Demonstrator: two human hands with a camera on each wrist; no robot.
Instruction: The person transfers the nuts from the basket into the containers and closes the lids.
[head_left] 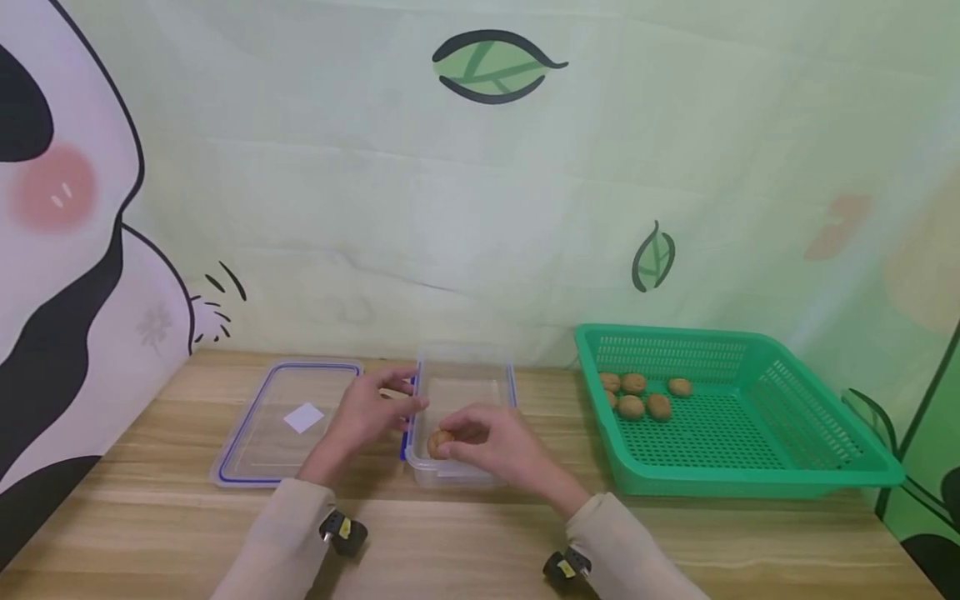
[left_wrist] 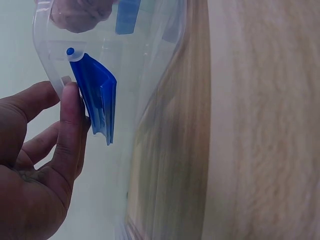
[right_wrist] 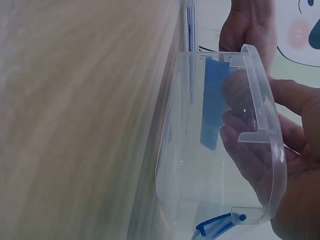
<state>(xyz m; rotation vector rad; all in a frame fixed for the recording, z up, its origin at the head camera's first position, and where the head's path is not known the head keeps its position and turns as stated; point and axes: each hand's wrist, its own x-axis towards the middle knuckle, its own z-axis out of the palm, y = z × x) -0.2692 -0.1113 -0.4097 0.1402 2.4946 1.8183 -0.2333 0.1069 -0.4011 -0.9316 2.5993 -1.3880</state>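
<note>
My right hand (head_left: 498,442) pinches a brown walnut (head_left: 439,444) between thumb and fingers, low at the near end of the clear plastic box (head_left: 461,477). Through the box wall, the same walnut (right_wrist: 235,90) shows inside in the right wrist view. My left hand (head_left: 367,412) is at the box's left side, its fingers fairly straight. In the left wrist view, its fingertips (left_wrist: 71,95) lie against the rim beside a blue latch (left_wrist: 97,90) that hangs down.
A clear lid (head_left: 258,442) with a blue seal and a white label (head_left: 303,417) lies to the left. On the right stands a green basket (head_left: 757,479) with several walnuts (head_left: 632,407) at its left end. A printed cloth (head_left: 337,208) hangs behind the wooden table (head_left: 420,542).
</note>
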